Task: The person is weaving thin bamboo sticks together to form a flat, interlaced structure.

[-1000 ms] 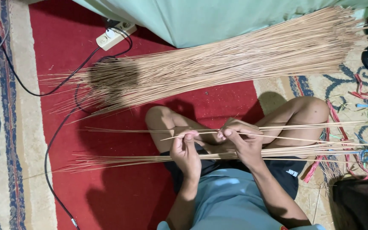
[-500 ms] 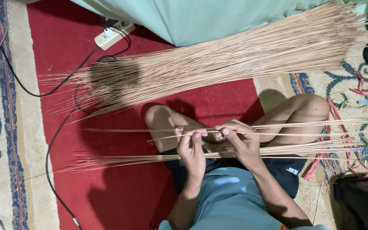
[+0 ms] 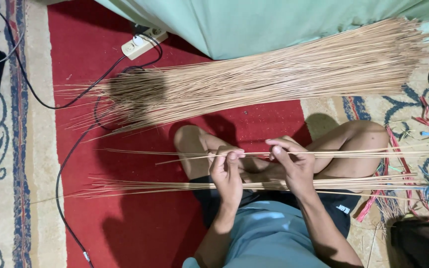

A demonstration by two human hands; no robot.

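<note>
Crosswise over the person's folded legs ran a few thin sticks [image 3: 323,154], long pale slivers held level above the lap. The left hand [image 3: 227,171] had its fingertips pinched shut on them near the middle, and the right hand [image 3: 291,164] closed thumb and fingers on the same sticks just beside it, the two hands near each other but apart. Just below the hands, a small bundle of sticks [image 3: 175,186] lay across the thighs and stretched out to both sides onto the red carpet [image 3: 140,233]. Beyond the knees, a large sheaf of sticks [image 3: 274,79] rested on the floor, fanned thin at one end and thick at the other. Behind it hung a green cloth [image 3: 274,25]. A white power strip [image 3: 142,43] sat at the cloth's edge, with black cables [image 3: 60,173] trailing from it over the carpet. Coloured strips [image 3: 428,188] lay scattered on the patterned rug [image 3: 1,164] beside the right knee.
</note>
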